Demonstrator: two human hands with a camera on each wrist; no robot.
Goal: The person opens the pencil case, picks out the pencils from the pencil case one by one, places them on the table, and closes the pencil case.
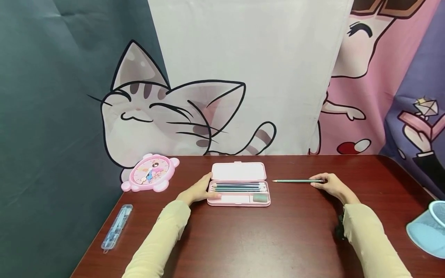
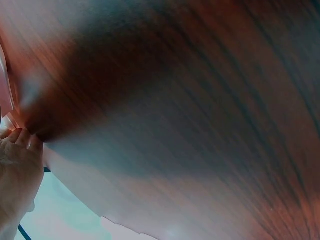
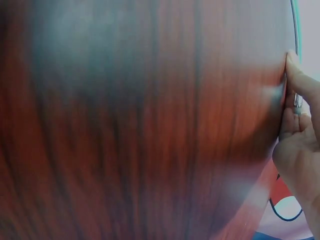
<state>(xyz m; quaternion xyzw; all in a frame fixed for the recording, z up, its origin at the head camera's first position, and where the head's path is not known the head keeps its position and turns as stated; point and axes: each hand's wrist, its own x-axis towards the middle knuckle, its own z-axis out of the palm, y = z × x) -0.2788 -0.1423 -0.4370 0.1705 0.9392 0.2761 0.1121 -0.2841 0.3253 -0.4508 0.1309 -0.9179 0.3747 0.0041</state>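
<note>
A pink pencil case (image 1: 239, 204) lies with its lid (image 1: 238, 171) folded back on the table. Several pencils (image 1: 238, 187) rest in its upper compartment, and a grey-green eraser (image 1: 260, 197) sits at the lower right. My left hand (image 1: 199, 190) grips the case's left end, thumb over the front part and fingers at the far side. To the right of the case, my right hand (image 1: 328, 184) pinches a green pencil (image 1: 292, 181) near its back end, the tip pointing left. In the right wrist view, the thumb and fingers of the right hand (image 3: 300, 135) show at the edge.
A pink animal-shaped clock (image 1: 151, 172) lies at the back left of the brown table (image 1: 264, 239). Nearer the left edge is a clear blue plastic case (image 1: 117, 227). A light-blue mesh holder (image 1: 427, 229) stands at the far right. Cartoon-printed curtains (image 1: 257, 50) hang behind.
</note>
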